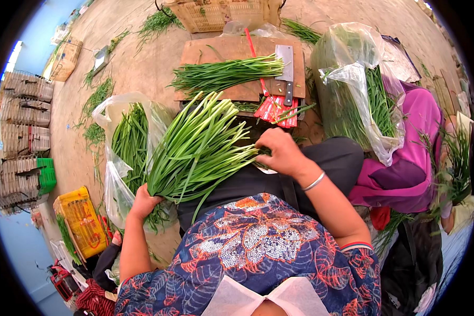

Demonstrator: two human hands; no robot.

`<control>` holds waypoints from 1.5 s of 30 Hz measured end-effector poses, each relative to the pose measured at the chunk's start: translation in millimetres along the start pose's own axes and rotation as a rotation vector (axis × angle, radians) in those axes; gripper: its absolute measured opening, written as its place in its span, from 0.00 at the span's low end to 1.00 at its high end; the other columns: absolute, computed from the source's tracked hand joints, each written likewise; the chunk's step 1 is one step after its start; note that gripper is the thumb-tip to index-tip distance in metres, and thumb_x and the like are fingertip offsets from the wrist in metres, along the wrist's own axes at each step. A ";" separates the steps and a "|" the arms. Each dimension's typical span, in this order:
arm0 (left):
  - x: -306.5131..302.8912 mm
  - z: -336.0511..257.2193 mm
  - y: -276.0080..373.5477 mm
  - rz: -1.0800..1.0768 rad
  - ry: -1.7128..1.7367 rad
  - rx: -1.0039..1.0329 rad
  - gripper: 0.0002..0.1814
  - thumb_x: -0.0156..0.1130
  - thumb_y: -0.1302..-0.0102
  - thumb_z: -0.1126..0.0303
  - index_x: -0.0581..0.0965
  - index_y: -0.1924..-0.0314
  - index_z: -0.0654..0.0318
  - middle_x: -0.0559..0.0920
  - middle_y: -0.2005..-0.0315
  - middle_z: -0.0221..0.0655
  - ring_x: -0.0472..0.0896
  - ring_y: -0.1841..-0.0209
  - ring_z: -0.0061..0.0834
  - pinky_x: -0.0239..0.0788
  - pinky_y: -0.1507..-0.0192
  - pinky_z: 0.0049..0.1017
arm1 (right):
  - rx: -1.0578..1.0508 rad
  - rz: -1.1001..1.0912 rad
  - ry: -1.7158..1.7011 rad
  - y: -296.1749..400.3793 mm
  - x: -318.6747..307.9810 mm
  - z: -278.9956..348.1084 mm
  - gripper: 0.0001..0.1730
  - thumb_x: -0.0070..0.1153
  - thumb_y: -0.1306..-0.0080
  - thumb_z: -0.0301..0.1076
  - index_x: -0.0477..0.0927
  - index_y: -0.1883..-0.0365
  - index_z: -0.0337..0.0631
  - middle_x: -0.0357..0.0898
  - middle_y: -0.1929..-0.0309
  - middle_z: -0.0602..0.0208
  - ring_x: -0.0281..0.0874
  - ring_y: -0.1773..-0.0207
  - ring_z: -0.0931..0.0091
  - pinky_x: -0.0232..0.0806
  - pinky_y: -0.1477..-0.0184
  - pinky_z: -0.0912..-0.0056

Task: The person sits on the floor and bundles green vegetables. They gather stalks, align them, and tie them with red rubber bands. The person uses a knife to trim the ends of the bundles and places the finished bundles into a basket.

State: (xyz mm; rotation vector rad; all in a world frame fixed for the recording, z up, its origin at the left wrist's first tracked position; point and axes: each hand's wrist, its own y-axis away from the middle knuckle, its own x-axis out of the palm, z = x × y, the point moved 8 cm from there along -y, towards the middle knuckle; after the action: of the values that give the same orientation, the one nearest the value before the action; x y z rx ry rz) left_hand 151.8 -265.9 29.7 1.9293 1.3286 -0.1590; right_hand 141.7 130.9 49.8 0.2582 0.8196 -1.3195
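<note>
My left hand grips a large bunch of green garlic chives by the leafy end, and the pale stems fan out to the upper right. My right hand is at the stem tips, thumb and fingertips close together; whether it pinches a stem I cannot tell. Beyond them, a smaller chive bundle lies across a wooden board. A cleaver rests at its stem end, its black handle towards me. Red printed strips lie at the board's near edge, and one long red strip passes under the bundle.
Clear plastic bags of chives stand left and right. A person in purple sits close at the right, and another is at the lower left by a yellow crate. A pale crate stands beyond the board.
</note>
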 end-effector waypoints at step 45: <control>-13.5 20.2 -14.0 0.036 -0.017 -0.027 0.16 0.67 0.54 0.79 0.78 0.61 0.69 0.82 0.69 0.25 0.76 0.66 0.18 0.71 0.61 0.24 | 0.660 0.105 -0.039 10.2 58.9 -113.8 0.05 0.59 0.44 0.27 0.81 0.71 0.35 0.81 0.74 0.61 0.81 0.66 0.66 0.71 0.63 0.62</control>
State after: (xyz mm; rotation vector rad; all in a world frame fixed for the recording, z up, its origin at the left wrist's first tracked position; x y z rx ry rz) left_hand 140.2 -287.0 15.1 1.9241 1.2777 -0.1388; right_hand 108.9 157.8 -71.5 0.7807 0.3083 -1.4575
